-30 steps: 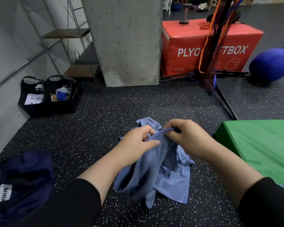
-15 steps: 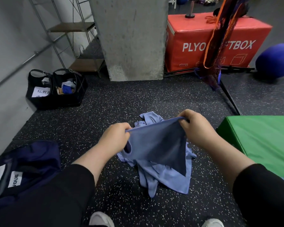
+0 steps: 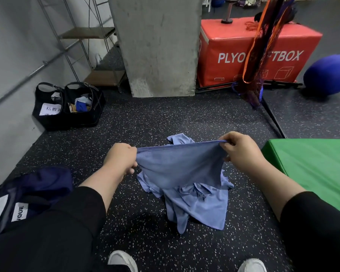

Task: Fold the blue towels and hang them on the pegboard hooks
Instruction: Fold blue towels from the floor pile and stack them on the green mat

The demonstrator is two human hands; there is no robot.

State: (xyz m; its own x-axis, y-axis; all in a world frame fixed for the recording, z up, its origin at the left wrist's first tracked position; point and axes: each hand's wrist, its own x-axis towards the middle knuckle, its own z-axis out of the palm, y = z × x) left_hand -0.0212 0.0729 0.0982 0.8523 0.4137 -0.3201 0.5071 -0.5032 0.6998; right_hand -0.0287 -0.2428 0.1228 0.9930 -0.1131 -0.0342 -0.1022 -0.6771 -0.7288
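your left hand (image 3: 122,160) and right hand (image 3: 238,149) each pinch a corner of the blue towel (image 3: 177,165), holding it stretched over the floor (image 3: 145,124).

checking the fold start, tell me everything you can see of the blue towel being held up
The held blue towel is thin, soft, woven-looking cloth with a stitched hem along its top edge. That edge is stretched nearly taut between the left hand and right hand, each gripping a corner. The rest sags loosely, its lower part overlapping the crumpled blue towels on the speckled floor.
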